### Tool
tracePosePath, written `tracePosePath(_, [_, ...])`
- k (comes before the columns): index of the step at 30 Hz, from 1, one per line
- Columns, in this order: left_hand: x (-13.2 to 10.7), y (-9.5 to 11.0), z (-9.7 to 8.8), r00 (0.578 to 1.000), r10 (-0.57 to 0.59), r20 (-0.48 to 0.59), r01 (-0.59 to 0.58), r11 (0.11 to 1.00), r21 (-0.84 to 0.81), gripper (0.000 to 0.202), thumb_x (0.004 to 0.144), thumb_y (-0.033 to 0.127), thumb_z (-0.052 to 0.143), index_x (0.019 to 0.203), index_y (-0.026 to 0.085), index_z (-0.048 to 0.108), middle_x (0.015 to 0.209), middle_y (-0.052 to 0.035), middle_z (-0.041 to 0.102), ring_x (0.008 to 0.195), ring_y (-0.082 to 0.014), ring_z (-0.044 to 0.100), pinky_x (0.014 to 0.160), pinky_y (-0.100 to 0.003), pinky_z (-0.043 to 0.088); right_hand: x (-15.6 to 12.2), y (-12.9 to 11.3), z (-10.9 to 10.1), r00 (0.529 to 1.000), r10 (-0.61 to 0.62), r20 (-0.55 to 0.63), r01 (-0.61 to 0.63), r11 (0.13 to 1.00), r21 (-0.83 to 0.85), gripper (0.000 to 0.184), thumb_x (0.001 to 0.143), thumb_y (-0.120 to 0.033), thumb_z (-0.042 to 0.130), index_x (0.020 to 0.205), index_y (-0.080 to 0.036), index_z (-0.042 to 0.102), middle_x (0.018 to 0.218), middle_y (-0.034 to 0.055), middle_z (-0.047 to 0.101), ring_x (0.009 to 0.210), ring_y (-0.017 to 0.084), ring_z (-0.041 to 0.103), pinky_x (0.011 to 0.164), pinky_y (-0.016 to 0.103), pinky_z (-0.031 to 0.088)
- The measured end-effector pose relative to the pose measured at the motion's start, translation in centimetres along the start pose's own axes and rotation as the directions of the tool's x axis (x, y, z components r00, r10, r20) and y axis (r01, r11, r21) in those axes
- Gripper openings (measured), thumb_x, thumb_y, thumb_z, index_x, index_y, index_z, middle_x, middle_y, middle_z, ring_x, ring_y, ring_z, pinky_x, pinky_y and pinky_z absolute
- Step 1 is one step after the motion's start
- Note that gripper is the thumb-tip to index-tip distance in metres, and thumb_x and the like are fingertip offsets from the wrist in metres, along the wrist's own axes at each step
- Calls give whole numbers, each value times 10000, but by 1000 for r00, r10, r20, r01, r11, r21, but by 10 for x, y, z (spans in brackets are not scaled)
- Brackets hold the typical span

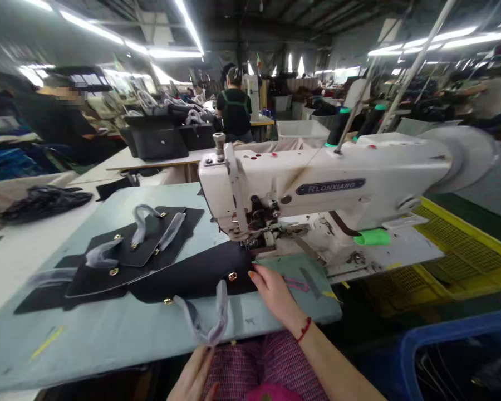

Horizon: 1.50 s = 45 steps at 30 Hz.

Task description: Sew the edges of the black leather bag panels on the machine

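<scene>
My right hand (275, 292) at the black panel (187, 275) under the sewing machine (317, 172).
The panel lies near the tabletop's (108, 345) near edge, its right end beneath the machine head, its plastic-wrapped handle (222, 303) reaching that edge. I have the right thumb and forefinger narrowly spaced at the panel's right end; whether they pinch it, I cannot tell. My left hand (193, 372) is at the near edge, by the handle's loop, its grip unclear to me. More black panels (148, 245) with wrapped handles overlap toward the left edge; a pink tool (297, 287) lies near the right-hand near corner.
</scene>
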State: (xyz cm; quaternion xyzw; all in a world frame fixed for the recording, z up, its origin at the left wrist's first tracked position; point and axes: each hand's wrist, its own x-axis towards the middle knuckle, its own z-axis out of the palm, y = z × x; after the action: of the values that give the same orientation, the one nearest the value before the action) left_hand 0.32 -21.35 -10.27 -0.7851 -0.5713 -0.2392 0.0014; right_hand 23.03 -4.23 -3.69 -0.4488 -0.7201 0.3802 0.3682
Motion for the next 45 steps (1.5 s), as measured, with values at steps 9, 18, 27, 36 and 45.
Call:
tracePosePath(9, [138,-48,16,942,129,-310,-61,974,219,767,864,221,626,1522,252,234,1564,-142,312,1472,-359,169,1133,-672,191,4,2,18,983,183,4,-174,924,339,418,904,-497,549,656,-161,532,608,-21,398,577,109,358,523,229,266])
tracePosePath(18, [164,-70,-42,858,511,-56,-508,859,53,364,883,158,586,1245,166,547,1344,-144,604,1347,-267,463,1124,-490,370,2,-6,23,951,285,120,-305,795,525,468,849,-584,592,686,-154,502,642,-33,356,591,92,306,519,214,244])
tracePosePath(27, [161,-59,-41,862,503,-67,-498,864,76,337,900,135,568,1236,150,560,1357,-136,596,1318,-225,501,1167,-439,328,6,-16,7,952,274,133,-305,849,432,415,919,-510,528,708,-153,512,664,-18,375,622,105,323,551,227,255])
tracePosePath(36, [159,-73,-40,868,496,-15,-495,868,18,339,917,137,541,1254,173,553,1368,-116,590,1306,-213,515,1163,-455,337,8,-19,8,967,245,72,-255,911,325,449,941,-483,504,632,-163,438,618,-29,299,582,94,286,524,235,213])
tracePosePath(45, [173,-83,-54,907,417,66,-416,909,-33,243,932,256,535,1160,236,619,1330,-34,629,1252,-198,568,1099,-406,444,4,-32,19,956,288,61,-290,882,372,472,936,-488,498,600,-176,382,566,-40,295,517,79,308,467,222,211])
